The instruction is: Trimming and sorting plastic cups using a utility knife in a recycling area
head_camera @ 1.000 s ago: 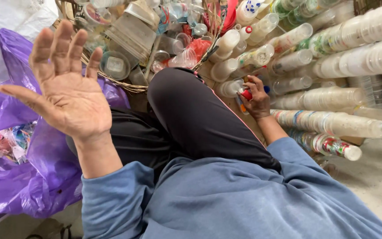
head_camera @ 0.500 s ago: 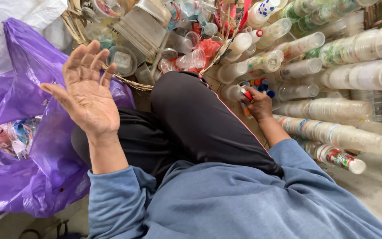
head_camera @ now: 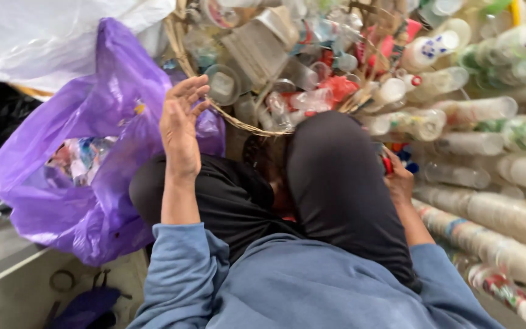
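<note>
Left hand (head_camera: pixel 181 125): raised empty, fingers spread wide, just short of the woven basket's rim (head_camera: pixel 226 116).
Right hand (head_camera: pixel 397 180): closed on a red-capped cup (head_camera: pixel 388 164), at 3 o'clock, half hidden by the black-clad knee (head_camera: pixel 336 183).
Purple bag (head_camera: pixel 74 201): lies at 9 o'clock.
Stacked cups (head_camera: pixel 494 213): laid in rows rightward.

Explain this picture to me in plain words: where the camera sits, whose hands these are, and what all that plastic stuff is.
The one camera is worn on a person's head and looks down, so you see that person's own blue sleeves, black-clad knees and two bare hands. The left hand is raised, open and empty, between a purple plastic bag holding mixed wrappers and a woven basket heaped with clear plastic cups and lids. The right hand is low beside the right knee, closed around something small with red on it; what it is cannot be told. To the right lie long nested stacks of plastic cups, laid on their sides. A white bag fills the upper left.
</note>
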